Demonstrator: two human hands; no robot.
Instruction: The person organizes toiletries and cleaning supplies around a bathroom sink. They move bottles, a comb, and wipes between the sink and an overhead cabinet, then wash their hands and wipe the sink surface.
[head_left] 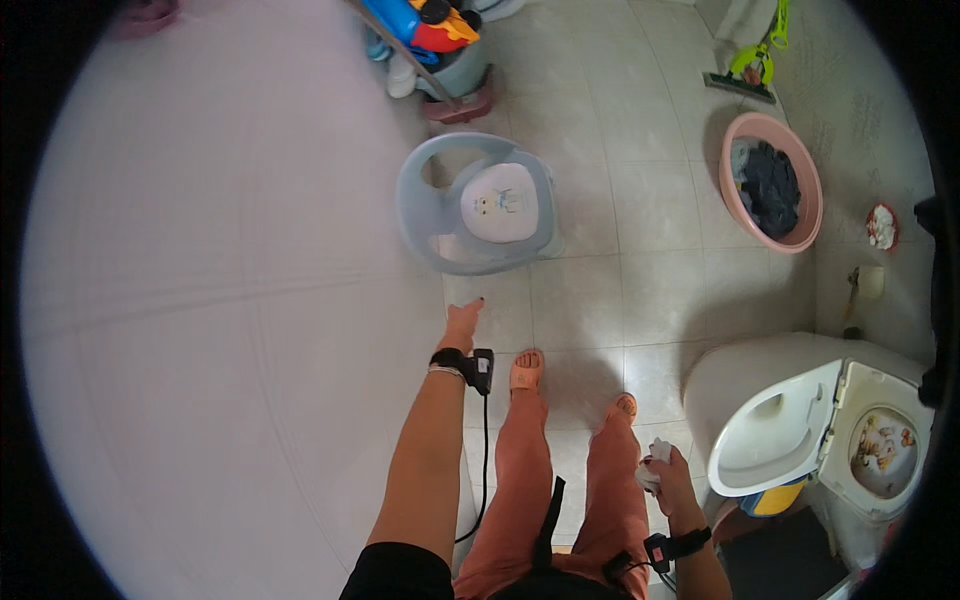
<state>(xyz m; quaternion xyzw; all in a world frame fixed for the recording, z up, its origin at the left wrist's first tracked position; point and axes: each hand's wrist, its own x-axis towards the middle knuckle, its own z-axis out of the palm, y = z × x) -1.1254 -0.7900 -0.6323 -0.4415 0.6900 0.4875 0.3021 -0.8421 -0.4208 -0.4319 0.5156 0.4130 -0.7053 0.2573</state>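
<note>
My left hand (462, 322) reaches forward and down, fingers together and pointing, holding nothing; it hangs over the tiled floor just short of a grey-blue child's bath seat (478, 205) with a white cushion. My right hand (662, 472) stays low by my right leg, shut on a crumpled white cloth or tissue (655, 455). It is close to the white toilet (775, 420), whose seat and lid stand raised. Both wrists carry black bands with cables. My feet wear orange slippers (527, 368).
A pink basin (770, 180) with dark clothes sits at the back right. A green-handled mop (752, 65) leans by the wall. Colourful toys and bottles (430, 25) crowd the top centre. A large white wall surface (200, 280) fills the left.
</note>
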